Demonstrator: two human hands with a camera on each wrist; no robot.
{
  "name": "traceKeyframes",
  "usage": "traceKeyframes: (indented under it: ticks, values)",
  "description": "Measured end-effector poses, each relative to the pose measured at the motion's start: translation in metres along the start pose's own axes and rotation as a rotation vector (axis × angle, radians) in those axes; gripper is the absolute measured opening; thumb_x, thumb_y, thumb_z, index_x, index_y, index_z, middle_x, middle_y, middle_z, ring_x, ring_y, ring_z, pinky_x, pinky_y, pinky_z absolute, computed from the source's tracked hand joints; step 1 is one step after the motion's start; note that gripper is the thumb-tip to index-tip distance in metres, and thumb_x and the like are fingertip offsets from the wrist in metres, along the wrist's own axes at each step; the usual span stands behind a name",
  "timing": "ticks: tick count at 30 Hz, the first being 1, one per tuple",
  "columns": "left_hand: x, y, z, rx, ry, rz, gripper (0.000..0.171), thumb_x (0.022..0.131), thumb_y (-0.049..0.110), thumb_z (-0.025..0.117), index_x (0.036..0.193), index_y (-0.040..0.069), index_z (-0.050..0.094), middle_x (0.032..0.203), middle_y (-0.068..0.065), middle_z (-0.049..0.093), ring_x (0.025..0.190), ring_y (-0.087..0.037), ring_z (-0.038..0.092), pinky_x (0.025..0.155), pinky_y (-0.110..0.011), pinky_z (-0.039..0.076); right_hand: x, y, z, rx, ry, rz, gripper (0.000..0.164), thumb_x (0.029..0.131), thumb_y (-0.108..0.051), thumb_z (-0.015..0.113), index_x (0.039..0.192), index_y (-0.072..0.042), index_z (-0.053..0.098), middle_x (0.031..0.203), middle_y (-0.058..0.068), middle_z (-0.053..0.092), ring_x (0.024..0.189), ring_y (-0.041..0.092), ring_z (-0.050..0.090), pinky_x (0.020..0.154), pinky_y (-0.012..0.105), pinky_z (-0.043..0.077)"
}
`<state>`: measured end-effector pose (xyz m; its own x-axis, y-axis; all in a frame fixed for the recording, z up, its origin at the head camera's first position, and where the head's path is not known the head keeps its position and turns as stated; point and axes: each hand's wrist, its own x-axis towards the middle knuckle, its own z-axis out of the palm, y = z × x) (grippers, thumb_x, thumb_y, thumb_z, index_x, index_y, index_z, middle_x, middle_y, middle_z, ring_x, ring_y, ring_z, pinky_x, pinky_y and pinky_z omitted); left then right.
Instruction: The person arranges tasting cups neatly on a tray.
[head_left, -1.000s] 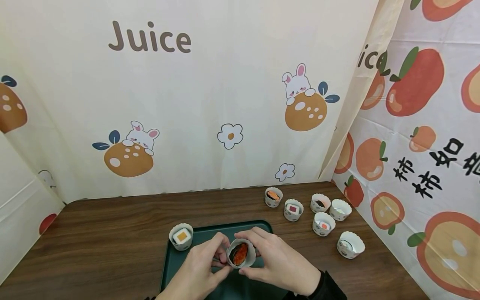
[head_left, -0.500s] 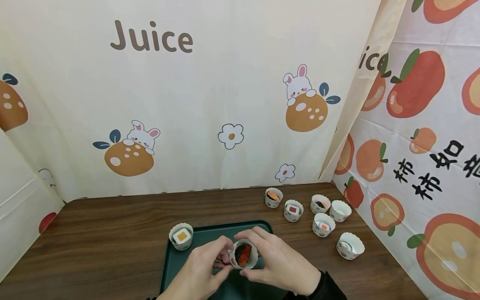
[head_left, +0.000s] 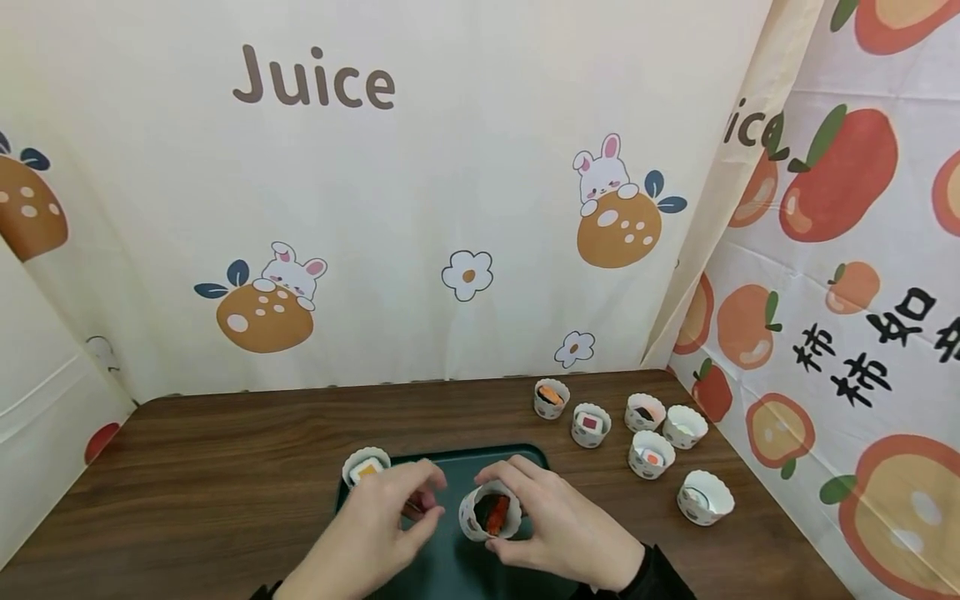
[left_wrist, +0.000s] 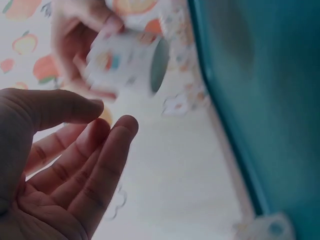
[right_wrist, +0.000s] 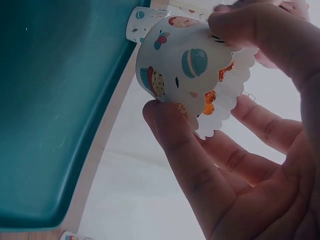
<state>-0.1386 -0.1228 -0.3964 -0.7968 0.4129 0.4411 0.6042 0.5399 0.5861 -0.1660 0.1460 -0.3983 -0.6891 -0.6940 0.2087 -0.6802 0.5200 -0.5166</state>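
Observation:
In the head view my right hand (head_left: 558, 525) holds a scalloped paper baking cup (head_left: 471, 521) over the dark green tray (head_left: 450, 575). Inside the cup sits a toy sushi piece (head_left: 497, 515) with an orange-red top and a dark wrap. The right wrist view shows thumb and fingers around the paper cup (right_wrist: 175, 65), which is tilted there, with orange beads showing past its frilled rim. My left hand (head_left: 382, 521) is apart from the cup, to its left, with its fingers loosely bent. Nothing lies between those fingers (left_wrist: 117, 145) in the left wrist view.
At the tray's back left corner is another paper cup (head_left: 365, 455) with a white and yellow piece, partly behind the left hand. Several cups stand at the back right, among them one with an orange-topped piece (head_left: 550, 394). Another cup (head_left: 705, 498) stands nearer, by the right curtain.
My left hand has let go of the cup and moved left, now partly covering the cup at the tray's corner. The right hand still holds its cup, which has tipped slightly.

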Motion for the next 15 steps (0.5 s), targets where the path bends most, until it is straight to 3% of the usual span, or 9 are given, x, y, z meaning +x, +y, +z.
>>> traceKeyframes:
  ticks: [7, 15]
  values:
    - [0.000, 0.004, -0.038, 0.165, 0.128, -0.144, 0.028, 0.087, 0.006, 0.088, 0.103, 0.025, 0.074, 0.085, 0.018, 0.070, 0.073, 0.009, 0.059, 0.065, -0.018, 0.057, 0.006, 0.000, 0.003, -0.026, -0.010, 0.009, 0.052, 0.098, -0.030, 0.080, 0.144, -0.017, 0.059, 0.131, -0.005, 0.065, 0.111, 0.004, 0.063, 0.093, 0.024, 0.057]
    - [-0.003, 0.001, -0.069, 0.270, 0.266, -0.101, 0.031, 0.085, 0.001, 0.087, 0.102, 0.022, 0.074, 0.089, 0.015, 0.071, 0.073, 0.007, 0.058, 0.061, -0.018, 0.055, 0.021, -0.003, 0.005, -0.039, -0.068, 0.026, 0.051, 0.103, -0.035, 0.073, 0.148, -0.027, 0.052, 0.132, -0.006, 0.062, 0.112, 0.006, 0.060, 0.093, 0.023, 0.054]
